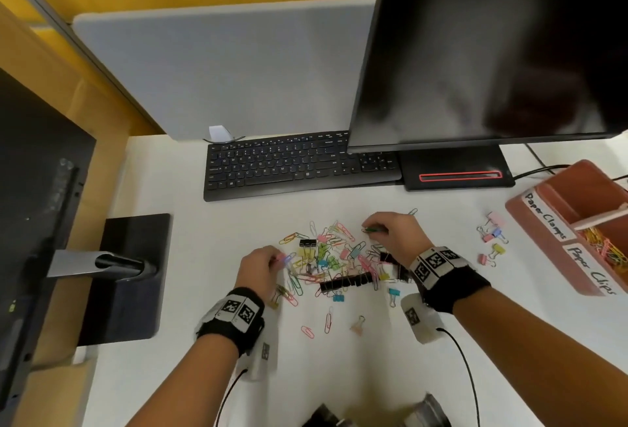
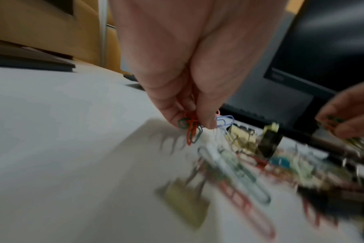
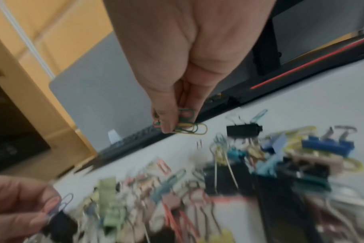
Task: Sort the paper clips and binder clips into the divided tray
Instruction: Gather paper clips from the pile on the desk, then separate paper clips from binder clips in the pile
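Fingers (image 2: 206, 113) of the left hand (image 1: 260, 270) pinch a small bunch of paper clips (image 2: 190, 129), red, green and blue-ish, hanging tips-down just over the left edge of the clip pile (image 1: 336, 263). Right hand (image 1: 396, 236) does the same at the pile's far right side: thumb and fingers (image 3: 168, 120) clamped on a green/yellow bunch (image 3: 188, 127), long axes lying roughly flat.

Key relation, as a judgement: both bunches belong in the divided tray (image 1: 557, 250), which sits well to the right of the pile at the desk edge, w/ its "Paper Clips" compartment (image 1: 608, 250) nearest the person and already holding coloured clips. Right hand is clearly the nearer one; left would have to cross over the whole pile to reach it. "Paper Clamps" section is on the tray's far side, beyond the divider.

A few small binder clips (image 1: 492, 233) lie loose between pile and tray.

Hard to make out: the tray is cut off by the frame edge, so its full extent and the clamp section's contents can't be told. Wrist views are smeared low down; exact clip count in either pinch is unclear.
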`<state>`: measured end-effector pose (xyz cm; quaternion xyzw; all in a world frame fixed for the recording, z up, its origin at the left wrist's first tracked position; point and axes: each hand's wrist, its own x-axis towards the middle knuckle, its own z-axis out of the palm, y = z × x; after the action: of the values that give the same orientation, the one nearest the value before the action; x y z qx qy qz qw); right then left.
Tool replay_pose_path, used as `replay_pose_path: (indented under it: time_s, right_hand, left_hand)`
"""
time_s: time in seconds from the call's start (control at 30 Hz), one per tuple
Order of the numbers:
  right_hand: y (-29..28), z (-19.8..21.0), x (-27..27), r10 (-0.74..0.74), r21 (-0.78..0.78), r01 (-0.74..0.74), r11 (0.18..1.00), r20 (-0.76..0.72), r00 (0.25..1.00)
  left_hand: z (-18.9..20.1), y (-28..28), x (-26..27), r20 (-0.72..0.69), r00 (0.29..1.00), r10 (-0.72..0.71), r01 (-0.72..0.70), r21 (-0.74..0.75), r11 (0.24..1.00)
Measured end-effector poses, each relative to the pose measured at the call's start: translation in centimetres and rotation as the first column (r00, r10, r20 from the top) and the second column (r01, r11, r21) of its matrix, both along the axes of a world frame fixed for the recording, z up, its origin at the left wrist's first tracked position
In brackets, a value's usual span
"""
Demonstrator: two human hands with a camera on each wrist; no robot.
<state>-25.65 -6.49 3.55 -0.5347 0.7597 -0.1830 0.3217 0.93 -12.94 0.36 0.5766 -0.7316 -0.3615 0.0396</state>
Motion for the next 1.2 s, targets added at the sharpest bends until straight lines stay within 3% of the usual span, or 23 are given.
replay_pose_path:
  time_s: [0.17, 0.37, 0.5, 0.67, 0.9, 1.0, 1.07, 1.13, 1.2]
  right_hand:
    - [2.8, 4.4, -3.6, -0.102, -0.132, 0.111, 0.985, 0.071, 0.992]
    - [9.0, 9.2, -10.8, -0.237, -0.258, 0.231, 0.938, 0.005, 0.971]
    - [14.1, 11.3, -16.8, -0.336, -0.284, 0.309, 0.908, -0.052, 0.940]
    - [19.7, 11.6, -24.2, -0.525, -0.248, 0.499, 0.830, -0.050, 0.849]
    - [22.1, 8.2, -30.4, -0.688, -0.184, 0.688, 0.702, 0.070, 0.722]
    - [22.2, 6.7, -30.7, -0.626, -0.065, 0.626, 0.777, 0.031, 0.780]
    - [22.3, 6.1, -30.6, -0.581, 0.008, 0.581, 0.814, 0.011, 0.814]
    - [22.2, 5.9, -30.3, -0.557, -0.019, 0.557, 0.830, 0.022, 0.830]
    - [21.6, 6.2, -29.4, -0.510, -0.156, 0.503, 0.850, -0.002, 0.860]
  left_hand:
    - [6.0, 0.8, -1.8, -0.213, 0.976, 0.041, -0.057, -0.073, 0.996]
    - [13.5, 3.4, -10.8, -0.408, 0.904, -0.130, 0.119, -0.053, 0.992]
    - [16.2, 6.3, -19.6, -0.563, 0.806, -0.182, 0.235, 0.022, 0.972]
    - [15.8, 11.1, -33.0, -0.693, 0.688, -0.216, 0.364, 0.071, 0.929]
    - [11.2, 17.9, -47.5, -0.620, 0.745, -0.247, 0.419, 0.147, 0.896]
    - [10.2, 19.0, -49.4, -0.461, 0.801, -0.382, 0.479, 0.110, 0.871]
    - [10.0, 18.6, -49.2, -0.406, 0.794, -0.453, 0.524, 0.079, 0.848]
    - [10.3, 17.7, -47.8, -0.455, 0.761, -0.463, 0.548, 0.068, 0.834]
    - [10.8, 16.6, -45.1, -0.532, 0.736, -0.419, 0.537, 0.082, 0.839]
